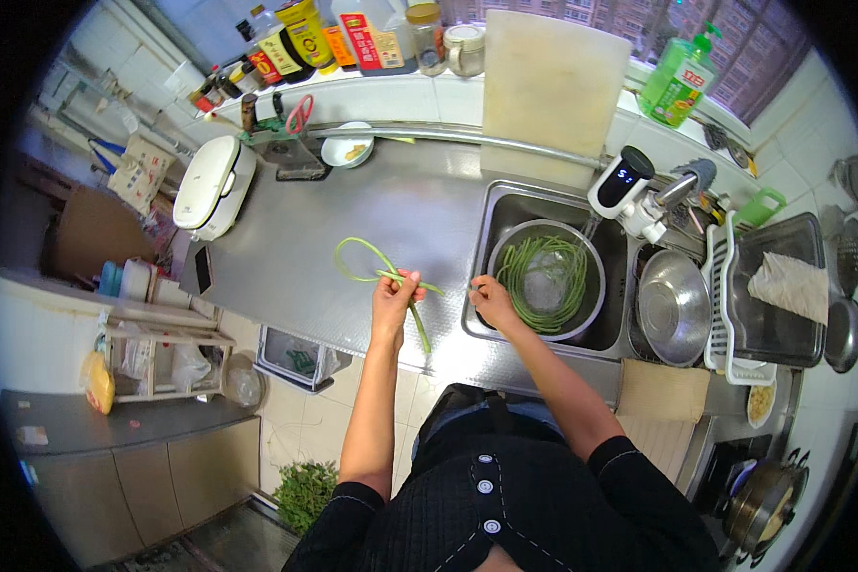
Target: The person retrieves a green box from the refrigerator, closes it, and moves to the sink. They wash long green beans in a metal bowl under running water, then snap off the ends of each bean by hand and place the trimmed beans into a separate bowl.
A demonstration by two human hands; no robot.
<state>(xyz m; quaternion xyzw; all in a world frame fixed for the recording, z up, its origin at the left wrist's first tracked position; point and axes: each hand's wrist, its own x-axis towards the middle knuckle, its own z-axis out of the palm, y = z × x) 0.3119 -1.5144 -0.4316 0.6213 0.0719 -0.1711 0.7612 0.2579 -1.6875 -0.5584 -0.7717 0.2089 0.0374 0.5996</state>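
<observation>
My left hand (396, 297) pinches a long green bean (363, 243) above the steel counter (307, 214). The bean bends into a loop on the left, and its ends stick out past my fingers to the right and downward. Over the left rim of the sink (480, 236) is my right hand (495, 300), its fingers loosely curled with nothing visible in them. Just beside it, a round metal basin (600, 286) stands in the sink, holding more long beans (575, 275) coiled in a ring in water.
A faucet (618, 182) with a lit display runs water into the basin. An upturned metal bowl (676, 307) and a white dish rack (721, 286) are at right. Behind stand a cutting board (550, 86), a small white bowl (347, 148) and a knife holder (297, 157); a white appliance (211, 186) sits left.
</observation>
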